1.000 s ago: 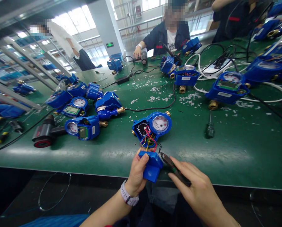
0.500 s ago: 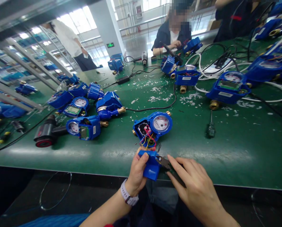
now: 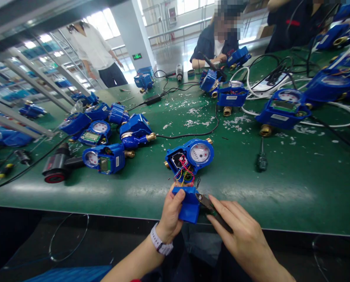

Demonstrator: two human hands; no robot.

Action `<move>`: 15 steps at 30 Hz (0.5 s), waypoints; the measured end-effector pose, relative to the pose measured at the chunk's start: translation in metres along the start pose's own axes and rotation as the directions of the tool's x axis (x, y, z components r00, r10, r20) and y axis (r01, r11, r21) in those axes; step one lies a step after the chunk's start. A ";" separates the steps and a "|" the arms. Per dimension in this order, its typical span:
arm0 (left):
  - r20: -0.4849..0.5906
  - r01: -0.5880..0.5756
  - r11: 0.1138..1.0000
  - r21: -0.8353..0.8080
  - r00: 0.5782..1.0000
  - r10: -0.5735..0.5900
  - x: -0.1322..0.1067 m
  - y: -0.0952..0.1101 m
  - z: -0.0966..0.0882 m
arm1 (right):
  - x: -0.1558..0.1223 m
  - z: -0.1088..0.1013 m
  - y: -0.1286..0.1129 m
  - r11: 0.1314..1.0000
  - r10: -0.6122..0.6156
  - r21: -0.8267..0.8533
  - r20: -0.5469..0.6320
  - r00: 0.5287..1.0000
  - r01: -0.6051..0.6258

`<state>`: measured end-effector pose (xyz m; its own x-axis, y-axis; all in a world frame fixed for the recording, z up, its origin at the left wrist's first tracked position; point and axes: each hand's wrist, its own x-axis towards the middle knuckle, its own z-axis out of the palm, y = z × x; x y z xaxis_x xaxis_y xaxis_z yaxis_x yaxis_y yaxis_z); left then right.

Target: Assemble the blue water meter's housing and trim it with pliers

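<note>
My left hand (image 3: 169, 213) grips a blue plastic cover (image 3: 189, 206) at the table's near edge. Coloured wires (image 3: 185, 174) run from that cover into an open blue water meter (image 3: 189, 157) lying just beyond it, dial up. My right hand (image 3: 241, 233) holds small dark cutters (image 3: 207, 204), fingers wrapped along the handles. The cutter tips touch the cover's right side, close to the wires.
Several more blue meters (image 3: 104, 135) lie at the left with a black and red tool (image 3: 55, 168). A screwdriver (image 3: 261, 158) rests at the right. White scraps and cables litter the green table (image 3: 295, 184). Other people work at the far side; one stands at the back left.
My right hand brought the cutters left against the blue cover and holds them there. The person at the far side drew an arm in; the standing person turned.
</note>
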<state>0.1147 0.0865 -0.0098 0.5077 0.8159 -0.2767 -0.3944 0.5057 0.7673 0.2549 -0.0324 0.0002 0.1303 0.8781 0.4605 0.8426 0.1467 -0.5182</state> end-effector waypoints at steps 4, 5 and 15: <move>0.015 0.011 1.000 0.008 1.000 -0.011 0.001 0.000 -0.003 | 0.002 -0.007 0.009 0.998 0.057 0.011 -0.080 0.995 -0.056; 0.018 0.008 1.000 0.004 1.000 -0.008 0.001 0.000 -0.004 | 0.003 -0.009 0.012 0.998 0.066 0.007 -0.093 0.993 -0.066; 0.004 0.023 1.000 -0.016 1.000 -0.023 0.002 -0.002 -0.007 | 0.000 -0.021 0.021 0.990 0.054 -0.132 -0.027 0.998 -0.057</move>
<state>0.1108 0.0894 -0.0159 0.5199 0.8029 -0.2915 -0.3952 0.5286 0.7513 0.2835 -0.0388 0.0048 0.1892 0.8722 0.4511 0.8953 0.0355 -0.4441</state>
